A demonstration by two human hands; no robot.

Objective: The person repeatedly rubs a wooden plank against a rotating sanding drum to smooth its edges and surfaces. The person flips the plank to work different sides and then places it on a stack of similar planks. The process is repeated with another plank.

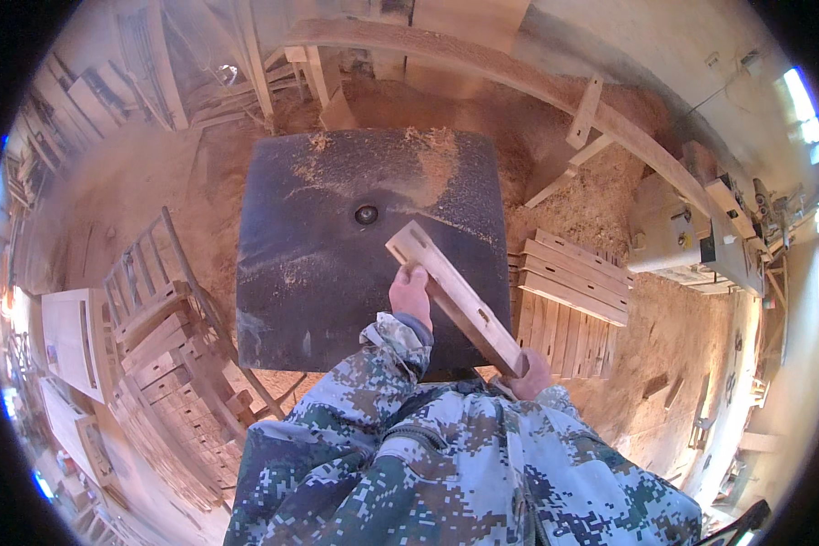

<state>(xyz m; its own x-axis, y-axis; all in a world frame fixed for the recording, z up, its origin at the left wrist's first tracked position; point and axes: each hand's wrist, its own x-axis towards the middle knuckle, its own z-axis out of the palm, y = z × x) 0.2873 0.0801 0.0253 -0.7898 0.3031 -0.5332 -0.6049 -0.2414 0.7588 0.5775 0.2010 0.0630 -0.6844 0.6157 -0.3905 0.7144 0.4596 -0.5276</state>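
A wooden rail [462, 300] with slots cut in its upper face is held slantwise over the front right part of a dark machine table [309, 264]. My left hand [410, 295] is closed on the rail's left edge near its far end, thumb on top. Lower down, my right hand [530, 376] grips the near end, close to my jacket. In the machine table, just beyond the rail's far end, sits a round spindle [366, 215] in a hole. Wood shavings [437, 159] lie along the table's far side.
To the right stands a stack of slotted rails [575, 278]. A cart loaded with wooden pieces [168, 373] stands at the left. A long beam [482, 65] crosses the far side, and a bench [669, 223] is farther right. Sawdust covers the floor.
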